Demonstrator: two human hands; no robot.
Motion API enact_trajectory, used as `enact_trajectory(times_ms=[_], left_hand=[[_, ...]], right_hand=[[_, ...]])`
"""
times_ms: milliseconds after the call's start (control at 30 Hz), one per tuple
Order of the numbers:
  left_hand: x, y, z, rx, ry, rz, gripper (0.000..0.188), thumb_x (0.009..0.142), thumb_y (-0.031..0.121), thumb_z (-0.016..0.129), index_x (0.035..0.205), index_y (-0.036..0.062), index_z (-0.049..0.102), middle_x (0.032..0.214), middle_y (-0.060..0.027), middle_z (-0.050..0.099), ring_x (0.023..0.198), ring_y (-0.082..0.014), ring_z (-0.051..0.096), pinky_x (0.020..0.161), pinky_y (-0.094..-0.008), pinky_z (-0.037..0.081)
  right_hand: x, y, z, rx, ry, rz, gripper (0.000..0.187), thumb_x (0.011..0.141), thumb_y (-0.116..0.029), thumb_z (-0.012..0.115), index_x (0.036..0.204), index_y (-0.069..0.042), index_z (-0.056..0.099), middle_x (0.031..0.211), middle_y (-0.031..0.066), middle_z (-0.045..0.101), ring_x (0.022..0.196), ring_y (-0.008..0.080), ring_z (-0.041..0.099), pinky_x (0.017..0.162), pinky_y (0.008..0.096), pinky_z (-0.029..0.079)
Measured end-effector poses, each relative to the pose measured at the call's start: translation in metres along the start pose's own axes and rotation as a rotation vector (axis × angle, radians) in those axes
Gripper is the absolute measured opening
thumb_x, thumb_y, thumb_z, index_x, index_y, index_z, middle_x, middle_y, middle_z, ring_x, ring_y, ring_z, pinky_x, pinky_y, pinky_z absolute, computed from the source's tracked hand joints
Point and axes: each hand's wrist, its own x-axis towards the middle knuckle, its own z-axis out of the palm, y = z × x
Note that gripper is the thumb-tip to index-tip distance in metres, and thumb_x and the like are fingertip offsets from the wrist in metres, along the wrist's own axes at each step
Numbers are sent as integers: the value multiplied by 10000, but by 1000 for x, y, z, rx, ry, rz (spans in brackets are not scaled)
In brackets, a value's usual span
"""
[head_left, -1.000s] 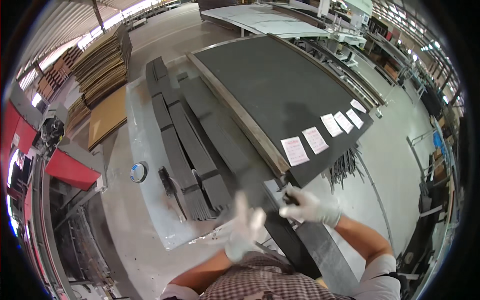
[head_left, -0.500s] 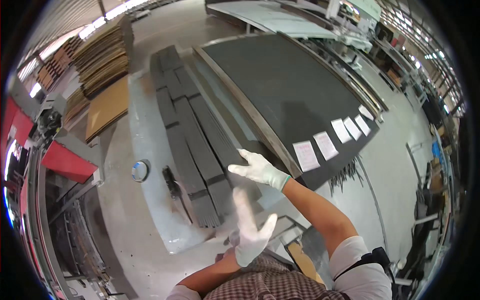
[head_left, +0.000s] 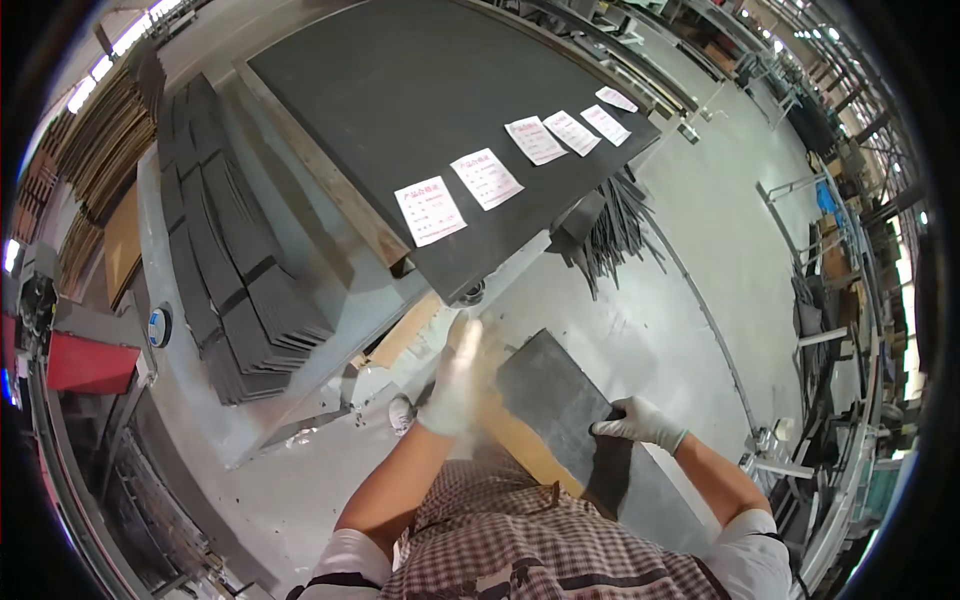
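My left hand (head_left: 452, 392), in a white glove, is smeared by motion in front of my body, its fingers pointing away from me. It is near the corner of a big dark sheet stack (head_left: 400, 90), and I see nothing in it. At my right, my gloved right hand (head_left: 645, 425) is over a dark grey flat board (head_left: 548, 385), thumb and fingers apart around a dark patch. Whether it touches the board I cannot tell. A tan strip (head_left: 525, 435) runs along the board's left side. Bundles of dark grey strips (head_left: 225, 240) lie on a pale table (head_left: 235, 425) to the left.
Several white printed papers (head_left: 430, 210) lie along the sheet stack's near edge. Thin dark strips (head_left: 615, 235) hang below it. A round blue-and-white roll (head_left: 159, 327) is at the pale table's left edge. Stacked brown boards (head_left: 105, 150) and a red machine part (head_left: 92, 362) stand farther left.
My view has turned right, so the strip bundles sit farther left. My right hand has moved from beside the strips to the grey board. My left hand has swung forward.
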Motion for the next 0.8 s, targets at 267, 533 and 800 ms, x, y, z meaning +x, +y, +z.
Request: enact_trajectory(times_ms=[267, 533, 800], left_hand=[[103, -25, 33, -483, 172, 273, 686, 900, 457, 708, 1402, 82, 429, 1407, -68, 473, 1314, -210, 424, 1129, -372, 325], [156, -26, -4, -400, 261, 390, 513, 902, 518, 628, 1233, 129, 585, 1161, -29, 624, 1095, -212, 566, 961, -381, 473], [53, -86, 70, -311, 408, 188, 552, 947, 549, 572, 1262, 96, 564, 1188, -70, 610, 1091, -235, 567, 1013, -375, 460]], right_hand=[[26, -12, -71, -337, -2, -359, 638, 752, -614, 751, 913, 3, 715, 823, 148, 707, 792, 296, 697, 712, 399, 535], [150, -236, -133, -558, 718, -1136, 302, 926, -164, 509, 1202, -60, 578, 1103, 182, 649, 1013, 343, 645, 865, 451, 526], [168, -242, -139, -629, 546, -933, 366, 795, -105, 576, 1158, -79, 616, 953, 208, 689, 928, 381, 683, 804, 508, 533]])
